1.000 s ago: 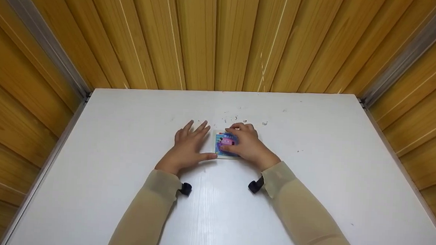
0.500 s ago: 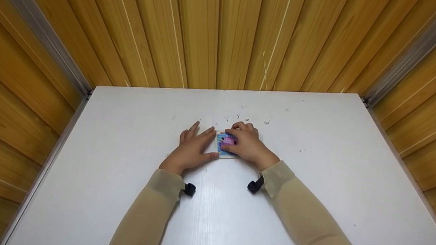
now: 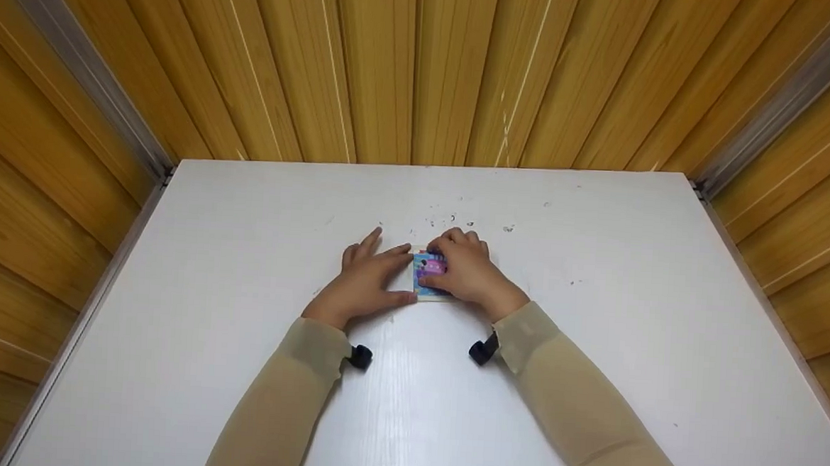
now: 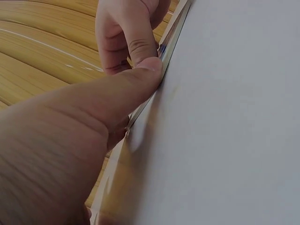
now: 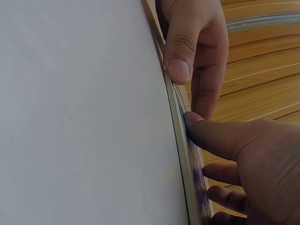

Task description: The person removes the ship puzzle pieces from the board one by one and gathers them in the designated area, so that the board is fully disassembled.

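A small square picture board, blue with a pink figure and a pale rim, lies flat on the white table in the head view. My left hand touches its left side, thumb at the near corner and index fingertip at the far corner, fingers mostly straight. From the other side my right hand holds the board with curved fingers, thumb on the picture and index near the far edge, covering its right part. In the right wrist view the board shows edge-on, the right thumb touching its face.
The white table carries small dark marks beyond the hands. Yellow wood-look panels rise behind the table and at both sides. A black wrist camera sits at the left cuff, another wrist camera at the right.
My left hand has moved slightly right, and its index fingertip has come in to the board's far left corner. The right hand stays on the picture, nearly unmoved.
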Action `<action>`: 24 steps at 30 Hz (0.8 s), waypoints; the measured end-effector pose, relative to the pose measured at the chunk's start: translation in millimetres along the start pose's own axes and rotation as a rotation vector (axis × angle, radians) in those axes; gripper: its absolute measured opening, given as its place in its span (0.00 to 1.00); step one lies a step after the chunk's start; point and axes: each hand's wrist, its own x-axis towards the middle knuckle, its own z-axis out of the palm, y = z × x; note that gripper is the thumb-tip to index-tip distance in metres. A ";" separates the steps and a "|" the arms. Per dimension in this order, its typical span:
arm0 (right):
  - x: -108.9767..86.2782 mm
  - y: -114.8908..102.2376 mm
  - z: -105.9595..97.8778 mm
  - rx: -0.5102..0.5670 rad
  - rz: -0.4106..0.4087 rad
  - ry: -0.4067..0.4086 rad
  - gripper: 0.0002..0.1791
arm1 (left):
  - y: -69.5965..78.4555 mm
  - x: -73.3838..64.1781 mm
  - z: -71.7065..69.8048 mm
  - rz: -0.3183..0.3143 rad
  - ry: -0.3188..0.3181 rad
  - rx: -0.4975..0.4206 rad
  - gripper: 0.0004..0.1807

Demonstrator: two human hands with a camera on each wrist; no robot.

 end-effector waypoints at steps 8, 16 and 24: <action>5.4 -8.6 -4.2 -0.020 0.031 -0.063 0.35 | -1.3 1.0 1.4 -0.005 0.009 0.009 0.46; 10.4 -16.2 -11.4 0.056 0.087 -0.128 0.33 | -1.4 3.8 2.5 -0.006 0.008 0.031 0.46; 14.7 -13.3 -8.4 0.097 0.104 -0.150 0.36 | -0.6 1.7 -0.3 0.009 0.005 0.017 0.45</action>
